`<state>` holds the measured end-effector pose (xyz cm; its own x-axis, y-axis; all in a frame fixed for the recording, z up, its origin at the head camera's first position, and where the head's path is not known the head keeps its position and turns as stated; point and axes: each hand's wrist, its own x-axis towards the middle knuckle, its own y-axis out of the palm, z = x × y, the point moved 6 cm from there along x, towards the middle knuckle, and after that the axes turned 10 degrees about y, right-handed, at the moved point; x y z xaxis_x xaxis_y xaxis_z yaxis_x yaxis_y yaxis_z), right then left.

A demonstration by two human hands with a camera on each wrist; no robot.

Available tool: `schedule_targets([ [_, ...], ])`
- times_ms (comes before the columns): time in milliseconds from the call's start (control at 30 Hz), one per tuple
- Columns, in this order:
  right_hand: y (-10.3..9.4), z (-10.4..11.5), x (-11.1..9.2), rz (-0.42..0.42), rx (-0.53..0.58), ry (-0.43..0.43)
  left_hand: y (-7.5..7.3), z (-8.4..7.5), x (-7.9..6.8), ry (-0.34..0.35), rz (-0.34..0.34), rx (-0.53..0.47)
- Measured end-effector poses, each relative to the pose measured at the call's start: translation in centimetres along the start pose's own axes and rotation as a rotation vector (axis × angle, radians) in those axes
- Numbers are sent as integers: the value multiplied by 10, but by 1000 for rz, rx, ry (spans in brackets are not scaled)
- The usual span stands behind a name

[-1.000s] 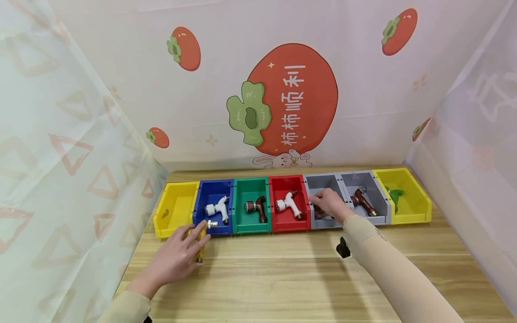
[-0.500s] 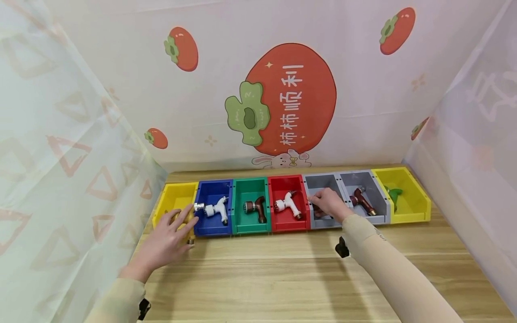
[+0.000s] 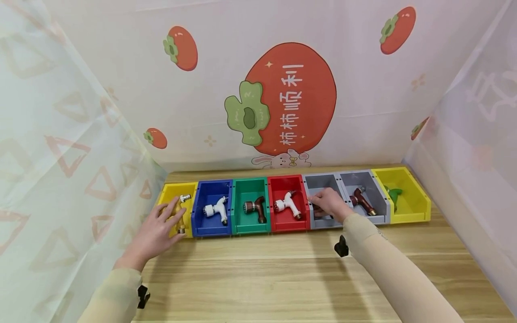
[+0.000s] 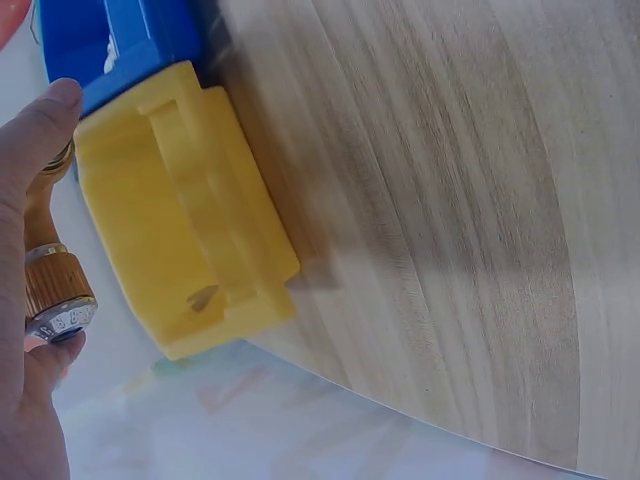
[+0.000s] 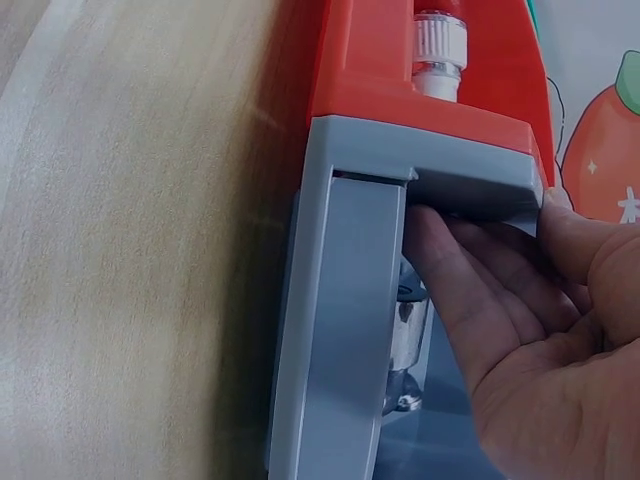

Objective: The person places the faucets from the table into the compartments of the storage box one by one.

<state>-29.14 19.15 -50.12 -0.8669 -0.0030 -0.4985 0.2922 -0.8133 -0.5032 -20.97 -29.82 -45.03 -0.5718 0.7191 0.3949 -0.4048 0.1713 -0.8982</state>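
My left hand holds a gold-coloured tap with its fingers and thumb around it. In the head view the tap overlaps the leftmost yellow bin, its chrome end pointing to the back right. In the left wrist view the tap's ribbed knob shows beside the bin. My right hand grips the side wall of a grey bin next to the red one, thumb at the rim and fingers inside. A dark tap with a chrome part lies in that bin, partly hidden by the hand.
Taps lie in the blue bin, green bin, red bin, second grey bin and right yellow bin. The row stands on a wooden table before a printed cloth wall.
My left hand has moved left with the gold-coloured tap, from the front of the blue bin to over the leftmost yellow bin. My right hand has stayed at the grey bin.
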Motion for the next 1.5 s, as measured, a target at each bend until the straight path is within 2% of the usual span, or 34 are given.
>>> schedule_targets([
  [233, -1, 0, -2, 10, 27, 8, 5, 11, 1, -29, 5, 13],
  [667, -1, -1, 0, 13, 40, 29, 19, 28, 12, -124, 160, -18],
  [1000, 0, -2, 2, 20, 61, 27, 30, 38, 12, -194, 267, -75],
  [1500, 1, -2, -1, -3, 56, 19, 37, 42, 15, -191, 364, -123],
])
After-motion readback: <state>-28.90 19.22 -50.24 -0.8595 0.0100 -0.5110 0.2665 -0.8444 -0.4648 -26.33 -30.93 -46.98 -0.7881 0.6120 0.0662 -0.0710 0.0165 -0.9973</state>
